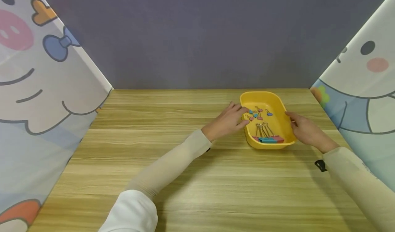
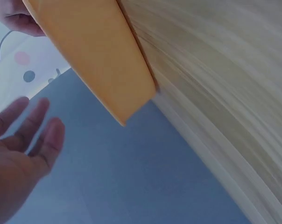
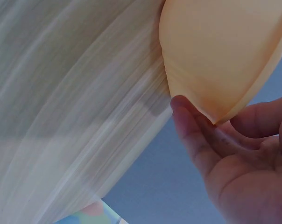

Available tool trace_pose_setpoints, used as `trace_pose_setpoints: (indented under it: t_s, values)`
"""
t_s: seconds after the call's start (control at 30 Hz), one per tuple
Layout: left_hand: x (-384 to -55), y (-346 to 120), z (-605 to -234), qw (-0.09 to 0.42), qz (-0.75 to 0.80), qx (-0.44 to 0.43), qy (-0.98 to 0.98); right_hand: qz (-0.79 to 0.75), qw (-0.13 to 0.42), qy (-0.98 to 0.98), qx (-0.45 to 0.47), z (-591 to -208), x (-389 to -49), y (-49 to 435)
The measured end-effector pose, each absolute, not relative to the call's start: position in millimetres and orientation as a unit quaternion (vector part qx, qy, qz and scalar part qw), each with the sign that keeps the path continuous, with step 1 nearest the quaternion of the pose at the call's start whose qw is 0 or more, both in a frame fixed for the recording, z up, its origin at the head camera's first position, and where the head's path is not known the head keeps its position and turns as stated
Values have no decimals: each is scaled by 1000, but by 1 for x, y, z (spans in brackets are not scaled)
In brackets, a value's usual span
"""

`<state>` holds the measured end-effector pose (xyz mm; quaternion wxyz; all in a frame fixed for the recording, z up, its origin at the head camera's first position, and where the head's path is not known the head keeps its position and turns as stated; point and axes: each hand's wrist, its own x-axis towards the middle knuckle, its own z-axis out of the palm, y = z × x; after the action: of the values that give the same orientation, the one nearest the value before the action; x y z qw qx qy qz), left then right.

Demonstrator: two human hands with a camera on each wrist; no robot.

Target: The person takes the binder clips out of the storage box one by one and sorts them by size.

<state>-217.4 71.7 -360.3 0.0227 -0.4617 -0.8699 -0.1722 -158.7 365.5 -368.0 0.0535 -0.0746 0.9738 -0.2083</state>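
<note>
A: What are the fingers doing?

B: Those of the left hand (image 1: 226, 122) spread loosely, slightly bent, over the near side of a yellow tray (image 1: 280, 122), at its left rim. Nothing shows between them; whether the tips touch a clip or the rim, I cannot tell. The right hand (image 1: 307, 132) pinches the opposite rim, thumb against fingers, fingertips low on the outer wall.

A: And inside the tray?

B: Small clips (image 1: 260, 116) in pink, blue and teal lie scattered mid-floor, some right by the left fingertips. Big clips (image 1: 267, 140), red and teal, line the end nearest the person, wire handles pointing away.

A: Where does the tray stand?

B: Toward the far right of a wood-grain table (image 1: 247, 184), before a grey wall (image 1: 197, 36), with cartoon panels (image 1: 378, 84) on either side.

A: What could go wrong?

B: Tipping, I'd judge: only the right hand surely grips, so a one-sided lift could tilt the tray and send the clips sliding to the low side. A left finger could also snag a wire handle and flick a small clip over the rim. A hard push from the right might skid the tray leftward.
</note>
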Motion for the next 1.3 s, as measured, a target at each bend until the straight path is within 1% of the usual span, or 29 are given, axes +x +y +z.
trace_pose_setpoints:
  t_s: [0.27, 0.47, 0.53, 0.6, 0.73, 0.83, 1.0, 1.2, 1.3]
  values:
    - [-214, 93, -359, -48, -163, -513, -841, -214, 60, 971, -82, -363, -163, 364]
    - [-214, 113, -360, -122, -181, -526, -822, -216, 62, 971, -81, -361, -162, 366]
    - [-213, 121, -360, -138, -185, -528, -818, -216, 60, 971, -83, -361, -161, 367]
    - [-211, 128, -361, -144, -175, -530, -817, -216, 54, 971, -87, -361, -160, 368]
    - [-208, 137, -365, -135, -144, -533, -823, -211, 40, 972, -96, -364, -159, 368]
    - [-205, 141, -369, -140, -137, -534, -823, -207, 35, 973, -99, -367, -158, 368]
    - [-202, 144, -375, -151, -149, -537, -816, -204, 35, 973, -99, -369, -156, 368]
    - [-201, 147, -373, -170, -145, -521, -824, -201, 36, 974, -98, -370, -155, 370]
    - [-202, 148, -372, -170, -134, -516, -829, -201, 41, 974, -92, -369, -156, 369]
